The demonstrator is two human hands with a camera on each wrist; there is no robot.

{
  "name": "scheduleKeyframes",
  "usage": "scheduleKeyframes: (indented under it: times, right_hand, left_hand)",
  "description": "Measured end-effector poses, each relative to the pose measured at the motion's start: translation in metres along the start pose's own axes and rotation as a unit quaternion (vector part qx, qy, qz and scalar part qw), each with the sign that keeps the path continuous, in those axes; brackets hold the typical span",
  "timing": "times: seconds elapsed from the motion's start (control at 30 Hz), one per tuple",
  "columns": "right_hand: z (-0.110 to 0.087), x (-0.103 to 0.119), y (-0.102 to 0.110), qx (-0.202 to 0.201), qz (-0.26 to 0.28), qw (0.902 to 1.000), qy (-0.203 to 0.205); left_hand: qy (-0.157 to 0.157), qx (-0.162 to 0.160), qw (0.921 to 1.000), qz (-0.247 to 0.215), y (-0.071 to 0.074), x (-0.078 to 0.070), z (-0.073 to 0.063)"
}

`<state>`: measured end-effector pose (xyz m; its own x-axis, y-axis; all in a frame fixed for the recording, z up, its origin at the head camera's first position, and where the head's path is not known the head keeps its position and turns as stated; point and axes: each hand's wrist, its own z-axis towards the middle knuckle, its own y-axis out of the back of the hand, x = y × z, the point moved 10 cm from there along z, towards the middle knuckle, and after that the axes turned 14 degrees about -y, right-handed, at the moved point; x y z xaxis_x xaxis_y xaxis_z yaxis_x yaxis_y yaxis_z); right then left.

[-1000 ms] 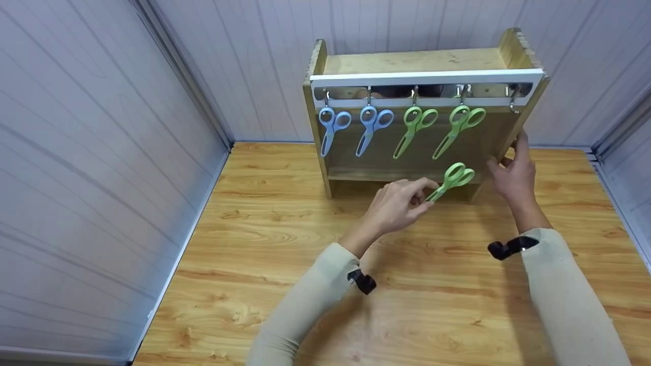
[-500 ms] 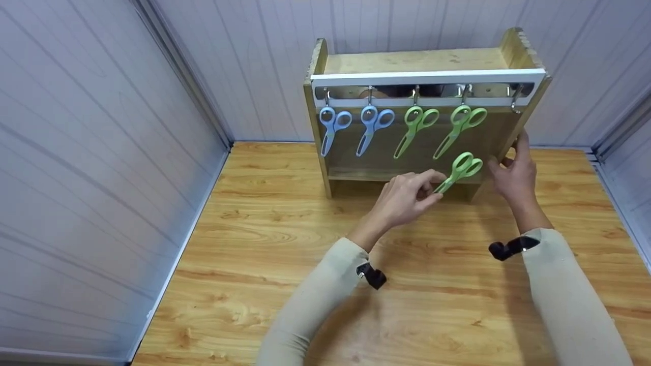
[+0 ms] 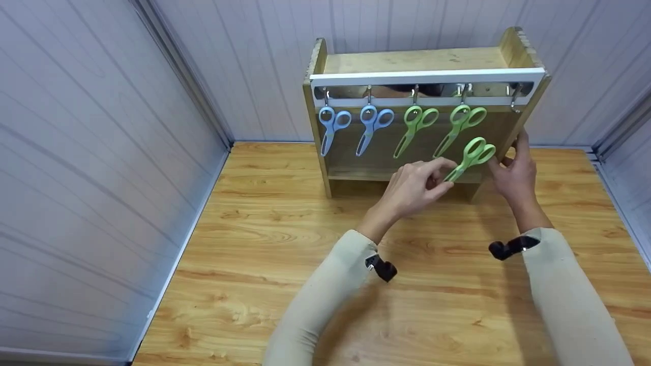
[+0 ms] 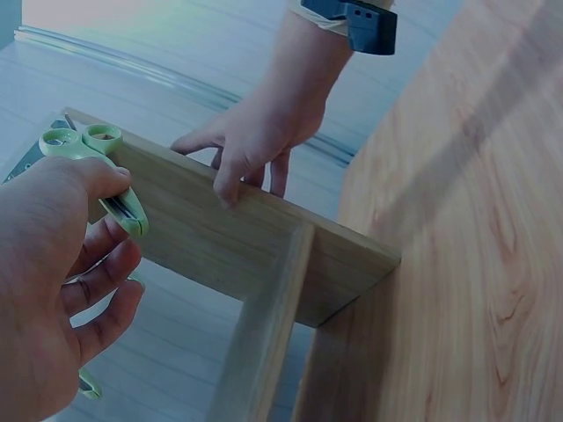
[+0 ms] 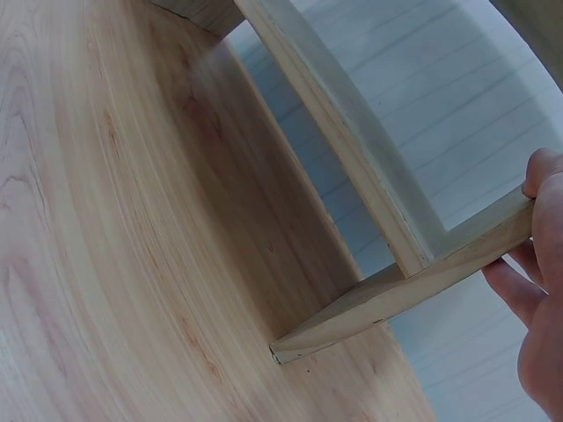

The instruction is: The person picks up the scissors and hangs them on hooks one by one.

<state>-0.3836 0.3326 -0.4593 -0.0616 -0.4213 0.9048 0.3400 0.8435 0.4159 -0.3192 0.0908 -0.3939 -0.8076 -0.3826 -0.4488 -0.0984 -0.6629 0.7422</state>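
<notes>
My left hand pinches a pair of green scissors by the blades, handles pointing up and right, in front of the wooden rack. In the left wrist view the thumb lies over these scissors, the other fingers behind. My right hand grips the rack's right side panel, thumb on the inner face; the right wrist view shows its fingers behind the board. Two blue scissors and two green scissors hang by their handle loops from hooks. The rightmost hook holds nothing.
The rack stands on the wood-grain tabletop near the back wall. A white-edged metal hook rail runs across its upper front. Grey panels close in the left side.
My left hand has moved up and to the right with the green scissors, bringing their handles closer to the rightmost hook. My right hand stays on the side panel.
</notes>
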Motion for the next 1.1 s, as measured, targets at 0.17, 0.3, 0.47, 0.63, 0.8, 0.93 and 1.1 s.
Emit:
scheduleKeyframes:
  times: [0.17, 0.3, 0.47, 0.63, 0.8, 0.93, 1.1]
  right_hand:
    - [0.001, -0.001, 0.001, -0.003, -0.005, 1.0, 0.004]
    - [0.001, 0.0, 0.0, -0.003, -0.01, 0.9999, 0.006]
    - [0.0, 0.001, 0.0, -0.003, -0.013, 0.9999, 0.007]
    - [-0.002, 0.002, 0.001, -0.006, -0.013, 0.9999, 0.002]
    - [-0.001, 0.0, 0.001, -0.003, -0.012, 0.9999, -0.009]
    - [-0.001, 0.0, 0.003, -0.006, -0.017, 0.9998, -0.012]
    - [0.0, -0.001, 0.004, -0.014, -0.025, 0.9995, -0.011]
  left_hand:
    - [0.002, -0.002, 1.0, 0.001, 0.001, 0.0, 0.006]
    - [0.007, 0.002, 1.0, 0.001, -0.001, 0.001, 0.01]
    - [0.008, 0.003, 1.0, 0.001, -0.002, 0.001, 0.017]
    - [0.012, 0.004, 0.9999, -0.01, -0.001, -0.001, 0.027]
    - [0.018, 0.004, 0.9997, -0.015, 0.001, -0.002, 0.035]
    - [0.019, 0.01, 0.9997, -0.01, 0.002, -0.004, 0.04]
    - [0.019, 0.013, 0.9997, -0.006, 0.003, -0.006, 0.046]
